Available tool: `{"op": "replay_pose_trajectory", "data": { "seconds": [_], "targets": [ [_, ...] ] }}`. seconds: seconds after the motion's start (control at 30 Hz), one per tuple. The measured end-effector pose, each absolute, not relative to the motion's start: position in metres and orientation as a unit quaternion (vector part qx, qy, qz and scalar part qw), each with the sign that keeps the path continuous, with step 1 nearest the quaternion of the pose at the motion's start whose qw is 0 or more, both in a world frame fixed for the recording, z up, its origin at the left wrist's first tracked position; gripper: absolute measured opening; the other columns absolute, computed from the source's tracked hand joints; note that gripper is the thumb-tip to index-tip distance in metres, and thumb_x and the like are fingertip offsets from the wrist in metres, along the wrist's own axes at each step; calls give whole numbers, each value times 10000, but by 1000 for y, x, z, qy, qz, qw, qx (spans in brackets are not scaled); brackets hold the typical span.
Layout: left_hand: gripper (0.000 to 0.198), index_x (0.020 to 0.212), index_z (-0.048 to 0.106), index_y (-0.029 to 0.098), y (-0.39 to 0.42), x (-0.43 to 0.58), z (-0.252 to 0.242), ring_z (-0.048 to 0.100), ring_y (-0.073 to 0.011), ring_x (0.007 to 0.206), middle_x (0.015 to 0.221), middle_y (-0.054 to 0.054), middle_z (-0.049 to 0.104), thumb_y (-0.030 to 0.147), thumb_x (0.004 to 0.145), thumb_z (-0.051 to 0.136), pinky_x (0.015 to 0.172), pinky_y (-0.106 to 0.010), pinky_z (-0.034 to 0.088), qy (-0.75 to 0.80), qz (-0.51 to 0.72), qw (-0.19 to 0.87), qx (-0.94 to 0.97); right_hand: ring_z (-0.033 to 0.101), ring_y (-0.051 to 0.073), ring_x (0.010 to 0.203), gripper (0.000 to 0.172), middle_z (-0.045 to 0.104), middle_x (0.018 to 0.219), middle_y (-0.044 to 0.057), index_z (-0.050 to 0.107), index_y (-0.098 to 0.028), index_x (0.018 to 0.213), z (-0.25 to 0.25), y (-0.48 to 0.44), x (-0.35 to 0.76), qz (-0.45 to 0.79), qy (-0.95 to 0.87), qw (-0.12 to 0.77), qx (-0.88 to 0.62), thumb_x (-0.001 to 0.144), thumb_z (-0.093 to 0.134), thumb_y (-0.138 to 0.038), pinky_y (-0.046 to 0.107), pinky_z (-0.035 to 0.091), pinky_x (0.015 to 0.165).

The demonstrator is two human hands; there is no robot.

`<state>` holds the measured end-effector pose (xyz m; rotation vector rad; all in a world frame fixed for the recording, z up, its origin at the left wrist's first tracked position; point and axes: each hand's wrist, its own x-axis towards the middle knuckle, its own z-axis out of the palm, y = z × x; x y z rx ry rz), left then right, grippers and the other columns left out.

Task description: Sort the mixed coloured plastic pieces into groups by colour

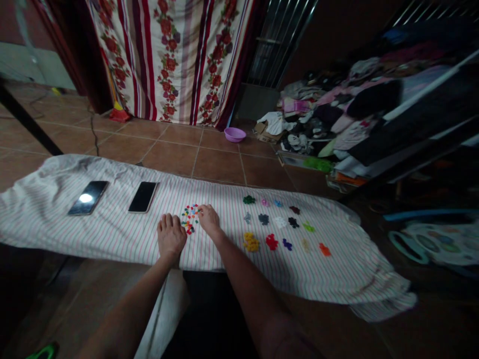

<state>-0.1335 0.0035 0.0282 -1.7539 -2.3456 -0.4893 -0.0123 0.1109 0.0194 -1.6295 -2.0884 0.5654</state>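
My left hand (171, 235) lies flat on the striped cloth (123, 239), just left of a loose cluster of small mixed-colour pieces (189, 219). On the cluster's right edge, my right hand (208, 218) has its fingers pinched together; whatever is between them is too small to make out. Farther right, small pieces sit in separate piles by colour. Among them are a yellow pile (251, 242), a red pile (271, 242), a dark green pile (249, 199), a dark grey pile (263, 219), a black pile (294, 222) and an orange pile (325, 250).
Two phones, one reflecting a light (88, 198) and one dark (142, 197), lie at the left of the cloth. Beyond it, a pink basin (235, 134) stands on the tiled floor before a floral curtain (168, 60). Heaped clothes (325, 109) fill the right back.
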Motion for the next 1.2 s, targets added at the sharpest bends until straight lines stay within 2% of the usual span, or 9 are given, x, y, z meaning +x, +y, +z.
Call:
{"op": "replay_pose_trajectory", "data": {
  "seconds": [0.37, 0.73, 1.0, 1.2],
  "targets": [
    [275, 1052, 588, 126, 2, -134, 30, 478, -329, 1227, 1210, -177, 569, 242, 891, 398, 989, -440, 380, -783, -140, 111, -596, 679, 125, 831, 232, 719, 916, -20, 659, -254, 1003, 6, 119, 29, 304, -681, 320, -584, 820, 547, -166, 236, 514, 770],
    [271, 1052, 582, 133, 2, -134, 26, 447, -330, 1244, 1209, -176, 555, 241, 892, 393, 1004, -447, 362, -779, -149, 113, -599, 683, 146, 832, 257, 725, 880, 9, 674, -227, 935, 21, 155, 121, 223, -614, 366, -663, 767, 502, -136, 263, 526, 784],
    [261, 1045, 570, 136, 3, -134, 24, 447, -334, 1242, 1204, -171, 554, 240, 898, 382, 1002, -442, 364, -779, -135, 125, -600, 675, 177, 848, 245, 723, 892, 76, 673, -166, 961, 33, 182, 180, 124, -566, 306, -755, 776, 517, -127, 260, 496, 787],
    [267, 1080, 567, 150, 4, -134, 22, 433, -330, 1274, 1240, -164, 551, 232, 882, 406, 1022, -450, 352, -785, -142, 106, -594, 669, 170, 840, 238, 725, 874, 51, 688, -177, 944, 32, 191, 189, 111, -583, 271, -758, 784, 521, -118, 252, 478, 783]
  ]
}}
